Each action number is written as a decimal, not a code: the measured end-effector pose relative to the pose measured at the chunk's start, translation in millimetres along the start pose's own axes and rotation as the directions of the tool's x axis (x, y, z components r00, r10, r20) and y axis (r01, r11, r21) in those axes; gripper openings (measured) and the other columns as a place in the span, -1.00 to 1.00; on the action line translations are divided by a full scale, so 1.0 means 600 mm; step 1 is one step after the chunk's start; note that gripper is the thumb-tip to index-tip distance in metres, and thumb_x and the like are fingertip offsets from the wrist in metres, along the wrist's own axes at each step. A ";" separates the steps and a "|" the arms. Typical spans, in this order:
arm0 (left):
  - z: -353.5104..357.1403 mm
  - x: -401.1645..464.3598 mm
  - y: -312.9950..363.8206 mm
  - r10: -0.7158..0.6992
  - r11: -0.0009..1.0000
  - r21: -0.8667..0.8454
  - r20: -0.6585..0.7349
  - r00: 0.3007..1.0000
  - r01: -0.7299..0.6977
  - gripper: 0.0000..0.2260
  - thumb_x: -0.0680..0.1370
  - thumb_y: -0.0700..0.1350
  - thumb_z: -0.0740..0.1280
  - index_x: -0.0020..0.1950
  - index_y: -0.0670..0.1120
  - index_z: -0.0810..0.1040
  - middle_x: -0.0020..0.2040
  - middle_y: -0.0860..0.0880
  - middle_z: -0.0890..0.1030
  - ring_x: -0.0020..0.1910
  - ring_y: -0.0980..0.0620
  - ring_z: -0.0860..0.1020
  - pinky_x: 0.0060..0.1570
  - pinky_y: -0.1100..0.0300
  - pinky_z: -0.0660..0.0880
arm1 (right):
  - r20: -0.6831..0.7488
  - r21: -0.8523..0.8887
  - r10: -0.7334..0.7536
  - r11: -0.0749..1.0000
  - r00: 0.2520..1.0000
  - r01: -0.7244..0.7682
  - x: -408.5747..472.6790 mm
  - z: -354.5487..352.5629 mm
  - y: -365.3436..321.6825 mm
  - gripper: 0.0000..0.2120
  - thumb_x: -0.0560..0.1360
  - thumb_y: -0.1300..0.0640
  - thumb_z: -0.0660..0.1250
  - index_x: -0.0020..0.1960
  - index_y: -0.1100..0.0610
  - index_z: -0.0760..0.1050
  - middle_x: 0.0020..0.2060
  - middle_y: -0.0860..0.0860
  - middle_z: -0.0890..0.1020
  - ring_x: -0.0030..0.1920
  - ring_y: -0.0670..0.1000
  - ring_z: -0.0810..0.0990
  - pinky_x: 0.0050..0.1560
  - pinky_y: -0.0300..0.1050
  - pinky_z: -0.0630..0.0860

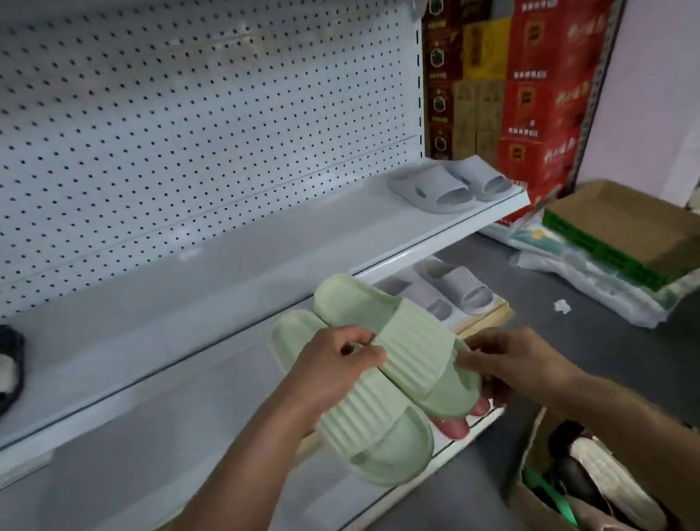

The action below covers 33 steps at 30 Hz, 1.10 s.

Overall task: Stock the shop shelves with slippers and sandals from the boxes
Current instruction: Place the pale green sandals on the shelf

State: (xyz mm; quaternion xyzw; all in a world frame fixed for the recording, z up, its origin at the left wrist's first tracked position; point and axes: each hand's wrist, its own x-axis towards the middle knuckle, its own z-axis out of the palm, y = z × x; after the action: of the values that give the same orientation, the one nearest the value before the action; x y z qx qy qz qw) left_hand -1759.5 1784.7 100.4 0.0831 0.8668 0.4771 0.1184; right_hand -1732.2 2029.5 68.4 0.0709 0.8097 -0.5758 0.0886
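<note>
Red and yellow cartons [533, 63] beside the shelving carry print too blurred to read. A pair of pale green slippers [391, 371] is held in the air over the front edge of the lower shelf [208, 409] (soles down, side by side). The left hand [332, 368] has its fingers curled over the left strap; the right hand [513, 361] pinches the right slipper's edge.

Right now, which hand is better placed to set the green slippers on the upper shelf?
Probably the left hand: it grips both green slippers at the straps, on the side nearer the bare stretch of the upper shelf. The right hand only pinches one slipper's edge.
</note>
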 end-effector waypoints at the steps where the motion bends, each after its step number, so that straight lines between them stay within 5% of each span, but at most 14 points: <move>1: -0.012 0.007 0.007 0.008 1.000 0.007 -0.005 1.000 -0.008 -0.91 0.50 0.00 0.41 -0.13 0.00 0.65 -0.36 0.12 0.54 -0.36 0.16 0.50 -0.35 0.33 0.37 | -0.005 0.007 -0.009 1.000 1.000 0.009 0.008 0.002 -0.012 -0.93 0.50 0.23 0.40 -0.09 0.25 0.60 -0.53 0.02 0.55 -0.51 0.02 0.52 -0.49 -0.15 0.49; 7: -0.074 0.068 0.051 0.093 0.993 0.070 0.048 0.995 -0.096 -0.75 0.48 -0.08 0.46 0.16 -0.02 0.63 0.07 0.14 0.65 0.07 0.21 0.59 0.12 0.25 0.48 | -0.054 0.010 -0.030 0.999 0.998 0.030 0.078 -0.005 -0.066 -0.96 0.51 0.28 0.37 -0.08 0.26 0.56 -0.49 0.16 0.56 -0.48 0.14 0.51 -0.40 0.05 0.55; 10: -0.093 0.111 0.069 0.063 0.995 0.082 0.005 0.998 -0.063 -0.53 0.49 -0.10 0.47 0.37 0.02 0.45 0.23 0.12 0.50 0.27 0.18 0.48 0.03 0.43 0.43 | -0.032 0.014 -0.019 1.000 0.999 0.020 0.128 -0.021 -0.087 -0.95 0.52 0.29 0.34 -0.07 0.29 0.55 -0.47 0.19 0.56 -0.49 0.11 0.52 -0.43 -0.02 0.56; 14: -0.116 0.172 0.084 0.008 0.994 0.113 -0.073 0.997 0.000 -0.48 0.47 -0.03 0.48 0.34 0.08 0.32 0.24 0.02 0.46 0.06 0.20 0.53 -0.05 0.30 0.48 | -0.016 0.067 -0.012 0.998 1.000 0.013 0.213 -0.035 -0.115 -0.93 0.50 0.35 0.32 -0.04 0.34 0.54 -0.45 0.20 0.55 -0.47 0.13 0.53 -0.39 0.02 0.60; 18: -0.144 0.230 0.082 0.001 0.986 0.166 -0.165 0.986 0.027 -0.57 0.44 0.00 0.51 0.24 0.08 0.42 0.25 0.03 0.50 0.18 0.08 0.52 0.19 0.09 0.49 | -0.038 0.097 0.002 0.995 0.999 0.002 0.308 -0.044 -0.146 -0.79 0.48 0.36 0.33 0.10 0.34 0.43 -0.41 0.25 0.57 -0.47 0.15 0.54 -0.40 0.01 0.59; 27: -0.193 0.303 0.046 -0.015 0.988 0.144 -0.212 0.977 0.046 -0.66 0.42 -0.09 0.53 0.17 0.02 0.58 0.19 0.06 0.57 0.23 0.12 0.51 0.19 0.22 0.43 | 0.009 -0.066 0.056 0.996 0.998 -0.056 0.442 -0.007 -0.190 -0.80 0.45 0.39 0.31 0.04 0.46 0.48 -0.31 0.35 0.63 -0.47 0.21 0.62 -0.35 0.16 0.64; 33: -0.225 0.357 0.035 0.004 0.979 0.200 -0.201 0.979 0.038 -0.68 0.45 -0.13 0.50 0.20 -0.01 0.61 0.19 0.09 0.59 0.21 0.14 0.52 0.22 0.23 0.38 | 0.001 -0.182 0.063 0.981 0.998 -0.062 0.454 0.015 -0.184 -0.92 0.51 0.33 0.20 0.00 0.30 0.40 -0.33 0.26 0.63 -0.41 0.20 0.66 -0.26 0.06 0.66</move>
State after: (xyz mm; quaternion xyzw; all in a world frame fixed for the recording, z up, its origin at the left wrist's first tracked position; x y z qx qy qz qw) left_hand -2002.2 1742.1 161.1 0.0387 0.9191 0.3913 0.0253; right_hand -2020.9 1988.6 105.6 0.0859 0.8559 -0.4968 0.1155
